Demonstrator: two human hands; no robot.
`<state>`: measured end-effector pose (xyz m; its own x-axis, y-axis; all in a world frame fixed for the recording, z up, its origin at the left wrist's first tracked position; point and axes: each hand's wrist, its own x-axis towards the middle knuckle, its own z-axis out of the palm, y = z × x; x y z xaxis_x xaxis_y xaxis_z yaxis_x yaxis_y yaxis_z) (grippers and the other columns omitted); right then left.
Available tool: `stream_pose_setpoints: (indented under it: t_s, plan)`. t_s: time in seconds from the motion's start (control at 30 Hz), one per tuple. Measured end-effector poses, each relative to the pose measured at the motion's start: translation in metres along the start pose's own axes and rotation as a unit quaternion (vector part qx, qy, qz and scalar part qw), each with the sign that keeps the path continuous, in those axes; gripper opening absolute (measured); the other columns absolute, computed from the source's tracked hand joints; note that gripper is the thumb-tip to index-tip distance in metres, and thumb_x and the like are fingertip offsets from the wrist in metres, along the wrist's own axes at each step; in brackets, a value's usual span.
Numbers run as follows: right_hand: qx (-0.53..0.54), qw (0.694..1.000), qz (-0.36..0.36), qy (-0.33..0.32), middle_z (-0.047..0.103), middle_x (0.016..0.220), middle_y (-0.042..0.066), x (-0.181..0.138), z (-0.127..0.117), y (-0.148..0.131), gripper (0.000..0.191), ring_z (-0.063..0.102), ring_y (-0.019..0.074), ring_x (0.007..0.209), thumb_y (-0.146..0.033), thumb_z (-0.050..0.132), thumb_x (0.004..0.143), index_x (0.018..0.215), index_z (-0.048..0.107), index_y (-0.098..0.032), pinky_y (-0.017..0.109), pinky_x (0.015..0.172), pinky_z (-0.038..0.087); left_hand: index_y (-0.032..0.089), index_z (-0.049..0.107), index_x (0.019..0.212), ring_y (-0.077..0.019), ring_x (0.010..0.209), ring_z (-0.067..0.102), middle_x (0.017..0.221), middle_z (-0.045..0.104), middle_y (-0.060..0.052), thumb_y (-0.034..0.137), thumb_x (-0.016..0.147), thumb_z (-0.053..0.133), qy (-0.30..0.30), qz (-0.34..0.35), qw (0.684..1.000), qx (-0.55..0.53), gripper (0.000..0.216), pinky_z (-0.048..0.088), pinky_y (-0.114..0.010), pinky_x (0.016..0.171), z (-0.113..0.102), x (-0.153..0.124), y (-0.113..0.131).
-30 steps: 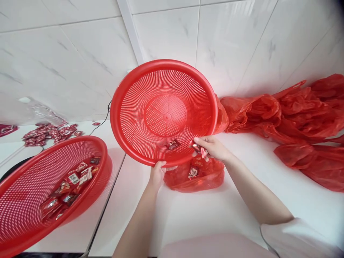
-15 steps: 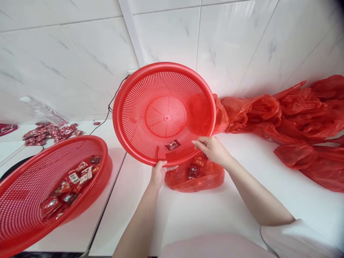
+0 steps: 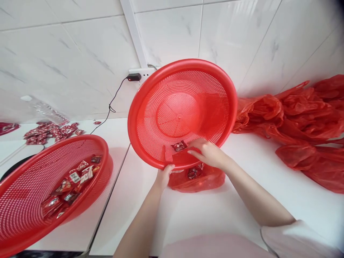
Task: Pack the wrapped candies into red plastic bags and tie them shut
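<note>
My left hand (image 3: 164,176) grips the near rim of a red plastic mesh basket (image 3: 185,65), thumb over the edge, and keeps it tilted so that its inside faces me. One small dark-red wrapped packet (image 3: 179,146) lies low inside it. My right hand (image 3: 205,152) reaches over the right part of the rim, thumb and fingers apart, fingertips close beside the packet. Nothing shows between those fingers. Below the basket, a red plastic bag (image 3: 200,183) rests on the white table with a few wrapped packets (image 3: 194,172) at its opening.
A second red basket (image 3: 103,143) holding several wrapped packets (image 3: 73,182) leans at the left. Behind it lie a heap of small red packets (image 3: 48,132) and a clear plastic bottle (image 3: 47,110). Crumpled red bags (image 3: 303,111) line the wall. A black plug (image 3: 134,77) sits in the socket.
The basket has shifted right and tilted, uncovering the wall socket. My right hand has gone from the rim to inside the basket, near the packet. My left hand moved slightly right.
</note>
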<state>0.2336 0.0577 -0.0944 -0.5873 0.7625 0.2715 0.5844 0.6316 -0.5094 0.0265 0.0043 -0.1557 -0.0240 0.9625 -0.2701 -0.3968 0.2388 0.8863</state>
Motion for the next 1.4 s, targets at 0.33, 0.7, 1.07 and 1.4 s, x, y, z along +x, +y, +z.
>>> stream_pose_setpoints:
  t_s: [0.33,0.7,1.07,1.4]
  plan:
    - [0.003,0.998,-0.033,-0.056,0.065,0.118,0.012,0.0,0.022,-0.008,0.037,0.06,0.0249,0.108,-0.028,0.045,0.095,0.13,0.054,-0.02,0.044,0.094,0.046,0.016,0.062,0.108,-0.0344,0.099,0.066,0.103,0.071,-0.008,0.022,0.063,0.066,-0.021,-0.001,0.999,-0.025,0.045,0.06,-0.047,0.07,-0.002,0.001,-0.005]
    - [0.44,0.884,0.16,0.016,0.072,0.091,0.005,0.006,0.003,0.003,0.029,0.065,0.0141,0.078,-0.033,0.055,0.087,0.108,0.066,-0.015,0.028,0.076,0.051,0.011,0.065,0.094,-0.0341,0.094,0.067,0.093,0.072,-0.01,0.023,0.063,0.064,0.015,0.01,0.998,-0.056,0.033,0.057,-0.051,0.076,-0.005,0.005,0.002]
    - [0.235,0.948,0.127,-0.171,0.072,0.086,0.005,-0.016,-0.045,0.011,0.037,0.066,0.0205,0.081,-0.049,0.052,0.089,0.083,0.073,-0.02,0.034,0.078,0.052,0.018,0.064,0.093,-0.0298,0.097,0.066,0.096,0.071,-0.006,0.028,0.066,0.062,0.027,0.062,0.995,-0.074,0.029,0.057,-0.048,0.076,-0.007,0.005,0.007]
    - [0.517,0.809,0.254,0.117,0.073,0.086,0.007,-0.007,-0.043,0.015,0.033,0.068,0.0172,0.063,-0.048,0.065,0.08,0.093,0.063,-0.018,0.03,0.059,0.058,0.022,0.063,0.088,-0.0294,0.087,0.064,0.076,0.066,-0.007,0.042,0.057,0.064,-0.015,0.146,0.988,-0.041,0.036,0.054,-0.04,0.066,-0.015,-0.002,0.021]
